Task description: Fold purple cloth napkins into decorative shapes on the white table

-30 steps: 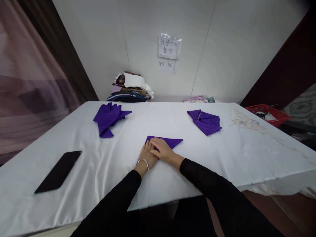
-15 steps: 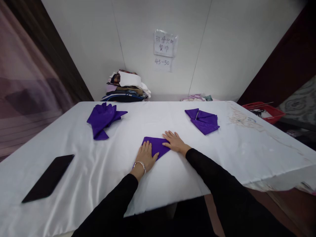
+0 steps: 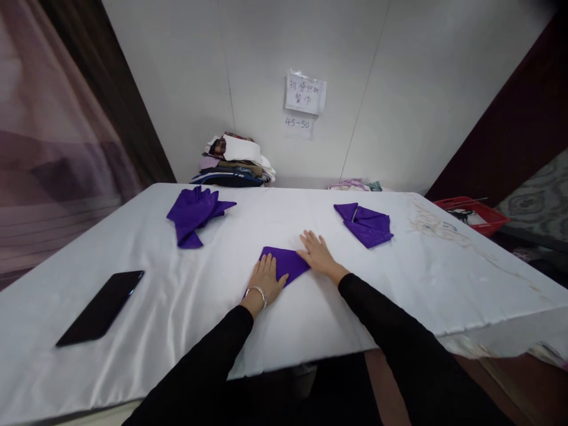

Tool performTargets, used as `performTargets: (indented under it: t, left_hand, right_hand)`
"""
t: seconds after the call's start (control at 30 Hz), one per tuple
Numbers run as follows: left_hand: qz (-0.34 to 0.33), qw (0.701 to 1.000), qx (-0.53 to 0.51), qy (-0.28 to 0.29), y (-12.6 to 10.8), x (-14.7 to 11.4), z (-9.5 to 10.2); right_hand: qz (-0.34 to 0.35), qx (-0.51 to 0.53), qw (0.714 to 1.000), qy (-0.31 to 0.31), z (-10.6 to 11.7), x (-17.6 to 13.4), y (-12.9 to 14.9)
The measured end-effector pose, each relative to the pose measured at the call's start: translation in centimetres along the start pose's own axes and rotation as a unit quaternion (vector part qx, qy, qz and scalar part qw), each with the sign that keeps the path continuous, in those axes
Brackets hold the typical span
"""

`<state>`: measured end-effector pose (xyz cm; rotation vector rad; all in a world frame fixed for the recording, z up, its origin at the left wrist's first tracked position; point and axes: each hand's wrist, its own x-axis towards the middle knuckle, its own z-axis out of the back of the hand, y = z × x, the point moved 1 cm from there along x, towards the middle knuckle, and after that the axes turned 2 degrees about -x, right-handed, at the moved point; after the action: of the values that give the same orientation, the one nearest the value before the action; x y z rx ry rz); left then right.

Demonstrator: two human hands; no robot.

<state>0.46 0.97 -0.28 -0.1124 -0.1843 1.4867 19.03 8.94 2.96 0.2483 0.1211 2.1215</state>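
A purple napkin (image 3: 288, 263), folded flat with a point toward the right, lies on the white tablecloth (image 3: 306, 331) in front of me. My left hand (image 3: 267, 279), with a bracelet at its wrist, rests flat on the napkin's left part, fingers stretched out. At the right tip, my right hand (image 3: 317, 253) is spread, its thumb touching the napkin's edge and the other fingers over the cloth. The napkin's lower left part is hidden under my left hand. Two more folded purple napkins lie farther back: a fan-like one (image 3: 195, 213) at left and an angular one (image 3: 366, 225) at right.
A black phone-like slab (image 3: 102, 309) lies at the table's left. Against the wall stands a pile of folded clothes (image 3: 237, 163), with a smaller cloth heap (image 3: 350, 185) to its right. Beyond the right edge is a red basket (image 3: 488, 219). Handwritten paper (image 3: 305, 94) hangs on the wall.
My right hand has slid slightly outward, so less of it covers the napkin's right tip. My left hand stays on the napkin. The whole view has shifted a little.
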Motion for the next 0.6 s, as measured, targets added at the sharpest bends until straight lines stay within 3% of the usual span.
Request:
performTargets:
  t: [0.1, 0.17, 0.27, 0.43, 0.6]
  left_hand:
    - [-0.004, 1.000, -0.007, 0.014, -0.1, -0.1, 0.1]
    - [-0.008, 1.000, -0.014, 0.026, -0.2, -0.2, 0.1]
    - [-0.008, 0.999, -0.028, 0.017, -0.3, -0.3, 0.3]
    - [-0.008, 0.999, -0.042, 0.012, -0.2, -0.3, 0.4]
    - [0.023, 0.999, -0.021, 0.019, 1.8, -2.3, 0.4]
  right_hand:
    - [0.142, 0.047, 0.988, 0.032, -1.0, -0.2, 5.1]
    - [0.185, 0.076, 0.977, 0.069, -1.7, 0.1, 7.1]
    - [0.179, 0.099, 0.974, 0.100, -2.3, 1.0, 7.8]
    - [0.148, 0.091, 0.980, 0.102, -3.0, 2.2, 6.8]
    - [0.146, 0.033, 0.985, 0.089, -3.8, 2.3, 6.6]
